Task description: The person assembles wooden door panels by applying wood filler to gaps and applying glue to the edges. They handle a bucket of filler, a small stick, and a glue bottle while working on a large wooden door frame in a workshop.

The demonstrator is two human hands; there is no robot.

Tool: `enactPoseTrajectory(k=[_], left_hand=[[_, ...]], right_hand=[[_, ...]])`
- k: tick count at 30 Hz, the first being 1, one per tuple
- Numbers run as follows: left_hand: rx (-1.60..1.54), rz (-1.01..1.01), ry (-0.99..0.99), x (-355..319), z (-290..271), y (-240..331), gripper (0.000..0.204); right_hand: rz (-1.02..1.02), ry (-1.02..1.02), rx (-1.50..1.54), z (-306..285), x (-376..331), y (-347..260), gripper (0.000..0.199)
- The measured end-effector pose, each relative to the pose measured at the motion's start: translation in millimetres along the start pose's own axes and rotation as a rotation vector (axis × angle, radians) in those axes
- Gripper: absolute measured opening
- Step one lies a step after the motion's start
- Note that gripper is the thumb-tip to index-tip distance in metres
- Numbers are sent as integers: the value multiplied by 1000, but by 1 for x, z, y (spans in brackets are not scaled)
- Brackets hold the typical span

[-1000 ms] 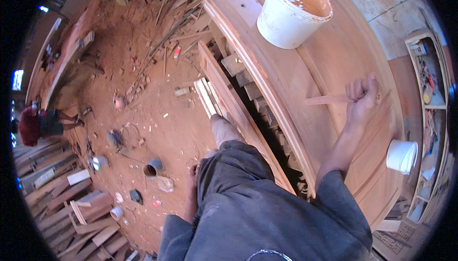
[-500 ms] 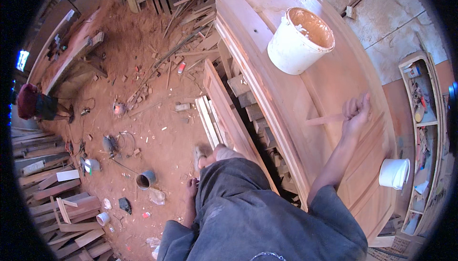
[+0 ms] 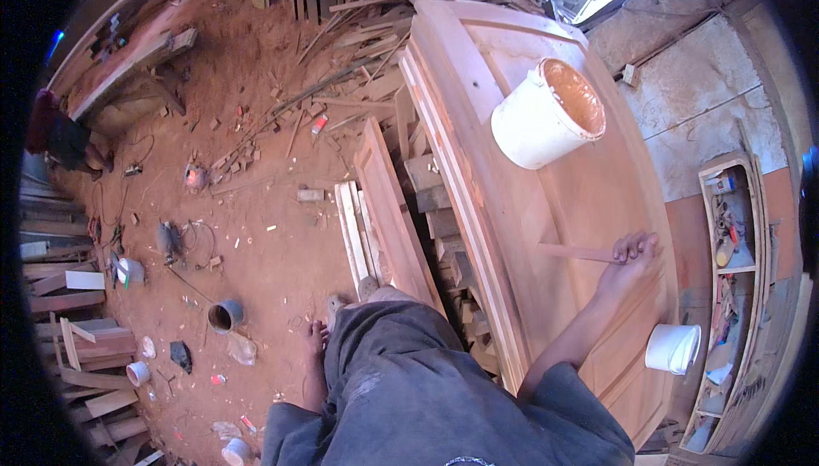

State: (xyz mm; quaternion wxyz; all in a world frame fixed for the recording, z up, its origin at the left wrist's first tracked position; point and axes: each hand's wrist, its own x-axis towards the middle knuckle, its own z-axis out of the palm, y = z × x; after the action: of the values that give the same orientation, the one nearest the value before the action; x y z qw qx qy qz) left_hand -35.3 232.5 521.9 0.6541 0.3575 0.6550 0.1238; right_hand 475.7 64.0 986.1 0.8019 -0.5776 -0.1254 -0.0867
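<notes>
My right hand (image 3: 631,254) is closed around one end of a thin, flat wooden strip (image 3: 576,251), which points left over a large panelled wooden door (image 3: 589,210) lying flat on stacked timber. Whether the strip touches the door, I cannot tell. On the door, beyond my hand, stands a white bucket (image 3: 525,125) with orange-brown paste coating its inside. A smaller white bucket (image 3: 670,348) is at the door's right edge, close to my right forearm. Down by my left side hangs my left hand (image 3: 316,335), its fingers loosely apart and holding nothing visible.
A narrow wooden panel (image 3: 397,219) and pale boards (image 3: 351,227) lean beside the stack. To the right stands a shelf unit (image 3: 740,214) with tools. A dark bucket (image 3: 225,317) and scraps litter the dirt floor. Another person (image 3: 68,138) is at a far-left bench (image 3: 128,82).
The view has shifted, so the large bucket appears lower and slightly to the right. My right hand appears lower, still gripping the wooden strip. My feet have shifted position; my left hand still hangs.
</notes>
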Motion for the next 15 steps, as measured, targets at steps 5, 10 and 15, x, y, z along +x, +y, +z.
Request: enactPoseTrajectory(k=[5, 10, 15], left_hand=[[27, 29, -10, 8, 15, 1, 39], [99, 142, -35, 3, 18, 22, 39], [198, 241, -90, -2, 28, 52, 39]], right_hand=[[-70, -27, 159, 3, -7, -5, 34], [-140, -50, -165, -12, -5, 0, 25], [-299, -149, -982, 0, -28, -30, 23]])
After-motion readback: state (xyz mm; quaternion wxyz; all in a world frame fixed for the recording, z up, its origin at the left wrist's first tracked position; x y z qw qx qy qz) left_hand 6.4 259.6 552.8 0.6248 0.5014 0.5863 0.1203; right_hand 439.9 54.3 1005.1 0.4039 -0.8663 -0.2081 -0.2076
